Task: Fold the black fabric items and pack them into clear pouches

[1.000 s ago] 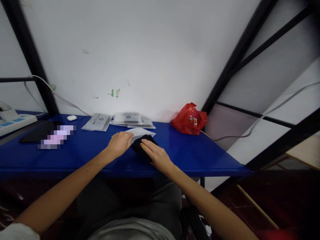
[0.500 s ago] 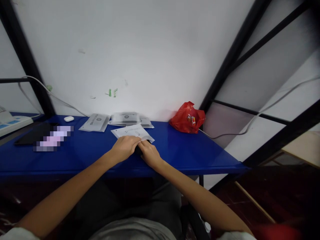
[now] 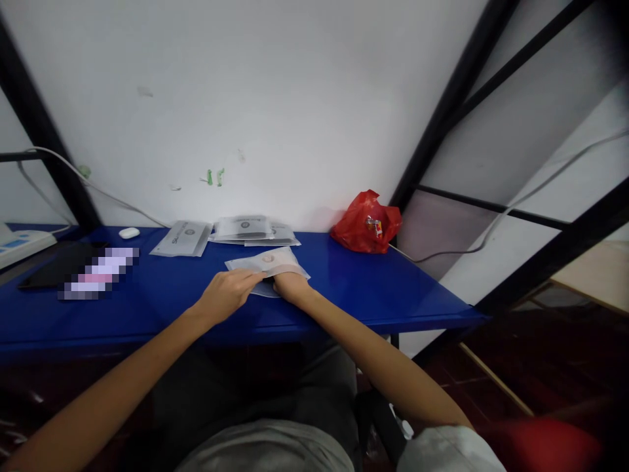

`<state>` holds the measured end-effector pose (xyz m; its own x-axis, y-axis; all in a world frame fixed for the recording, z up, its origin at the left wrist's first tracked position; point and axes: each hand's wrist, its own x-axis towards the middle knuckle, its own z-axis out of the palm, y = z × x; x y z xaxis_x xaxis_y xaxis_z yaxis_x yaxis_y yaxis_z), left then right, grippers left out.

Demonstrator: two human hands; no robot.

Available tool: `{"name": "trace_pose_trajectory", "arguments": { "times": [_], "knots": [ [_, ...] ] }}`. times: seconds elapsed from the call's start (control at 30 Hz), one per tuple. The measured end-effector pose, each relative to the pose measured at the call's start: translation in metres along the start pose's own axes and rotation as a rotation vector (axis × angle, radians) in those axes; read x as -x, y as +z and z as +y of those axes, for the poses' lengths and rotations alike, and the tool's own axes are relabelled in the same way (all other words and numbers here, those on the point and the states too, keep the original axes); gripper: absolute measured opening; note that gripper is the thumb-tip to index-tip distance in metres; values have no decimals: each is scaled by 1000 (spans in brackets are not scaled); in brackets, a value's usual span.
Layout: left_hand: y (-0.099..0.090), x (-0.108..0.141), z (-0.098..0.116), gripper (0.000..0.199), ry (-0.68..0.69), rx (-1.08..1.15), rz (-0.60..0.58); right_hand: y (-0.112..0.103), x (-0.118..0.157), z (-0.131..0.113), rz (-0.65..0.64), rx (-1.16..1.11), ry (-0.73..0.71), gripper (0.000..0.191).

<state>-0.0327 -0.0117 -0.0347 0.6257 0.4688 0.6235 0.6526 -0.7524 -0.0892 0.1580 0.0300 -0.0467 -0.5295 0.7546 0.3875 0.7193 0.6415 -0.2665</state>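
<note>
A frosted plastic zip bag [image 3: 265, 260] with a small round print lies near the front of the blue table, its mouth toward me. My left hand [image 3: 227, 292] pinches the upper edge of that mouth and lifts it. Reaching into the bag, my right hand [image 3: 291, 286] has its fingers under the translucent upper sheet. A small black item [image 3: 269, 280] shows at the opening beside the right hand's fingers; most of it is hidden, so its kind is unclear. The bag's lower sheet shows below the hands.
Several printed frosted bags lie behind, one bag [image 3: 181, 238] at the left and a stack [image 3: 243, 227] near the wall. A red plastic bag [image 3: 366, 224] stands at the right. On the left are a white case [image 3: 129, 233], a dark tablet-like slab [image 3: 54, 265] and a power strip [image 3: 29, 246].
My right hand has gone into the bag with the black item. My left hand has moved a little left and now lifts the bag's edge. The view has shifted slightly.
</note>
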Motion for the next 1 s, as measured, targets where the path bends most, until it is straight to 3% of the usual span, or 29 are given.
{"name": "trace_pose_trajectory", "arguments": {
  "times": [0.1, 0.23, 0.43, 0.57, 0.8, 1.0],
  "knots": [
    [3, 4, -3, 35, -38, -54, -43, -7, 2, -6, -101, -13, -3, 51],
    [7, 6, -7, 34, -54, -75, -32, -15, 9, -16, -129, -21, -50, 49],
    [2, 6, -9, 35, -60, -142, -99, -30, 42, -37, 30, 159, -242, 40],
    [-6, 5, -4, 34, -79, -178, -237, -36, 57, -36, 159, 180, -176, 33],
    [-17, 15, -1, 31, -99, -25, -370, -31, 68, -14, -49, 62, -64, 41],
    [-14, 27, -14, 35, -140, 176, -427, -35, 71, -14, -112, 30, -33, 40]
  ]
}}
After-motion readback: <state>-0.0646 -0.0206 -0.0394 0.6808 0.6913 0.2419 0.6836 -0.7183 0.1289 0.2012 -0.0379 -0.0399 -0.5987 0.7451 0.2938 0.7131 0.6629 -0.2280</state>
